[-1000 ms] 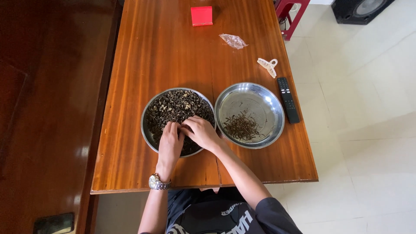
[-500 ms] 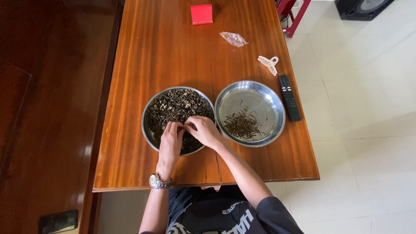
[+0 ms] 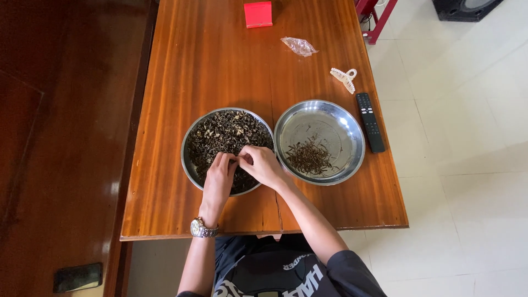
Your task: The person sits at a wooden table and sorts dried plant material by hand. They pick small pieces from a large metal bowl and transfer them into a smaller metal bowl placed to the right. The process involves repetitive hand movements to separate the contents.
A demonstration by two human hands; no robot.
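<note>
You had a long, polished brown wooden table [image 3: 209,71] in front of you, its grain running away from you. At its far end lay a small red box [image 3: 258,14]. Nearer, and a little to the right, sat a crumpled clear plastic wrapper [image 3: 298,46]. Close to the right edge lay a cream hair claw clip [image 3: 344,79], and just beyond it toward you a black remote control [image 3: 370,114] lay lengthwise along that edge. Off the table to the right was pale tiled floor [image 3: 467,165], with a red metal frame [image 3: 375,16] and a black speaker [image 3: 467,7] at the top. At lower left a dark phone [image 3: 78,276] rested on a glossy brown surface [image 3: 49,165].
</note>
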